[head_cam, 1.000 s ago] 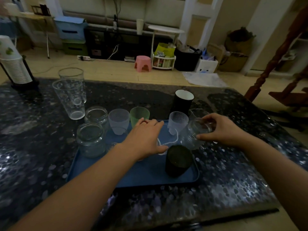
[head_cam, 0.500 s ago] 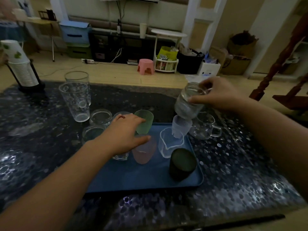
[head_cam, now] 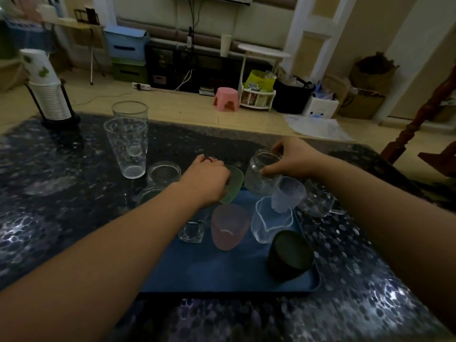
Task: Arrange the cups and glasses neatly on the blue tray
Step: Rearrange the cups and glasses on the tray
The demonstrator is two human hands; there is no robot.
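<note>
On the blue tray point(head_cam: 222, 280) stand a pink cup point(head_cam: 230, 227), dark cup point(head_cam: 290, 258) and a few clear glasses. Right hand point(head_cam: 294, 160) fingers pinch a jar point(head_cam: 262, 172) above it; left hand point(head_cam: 206, 180) fingers curl round a green cup point(head_cam: 234, 185). Two tall glasses point(head_cam: 128, 146) remain on the desk point(head_cam: 61, 193), so roughly half seems left.

The right hand point(head_cam: 293, 160) grips a clear jar point(head_cam: 261, 175) by its rim above the blue tray's point(head_cam: 197, 275) far edge. The left hand point(head_cam: 206, 178) holds the green cup point(head_cam: 233, 185) beside it.
</note>
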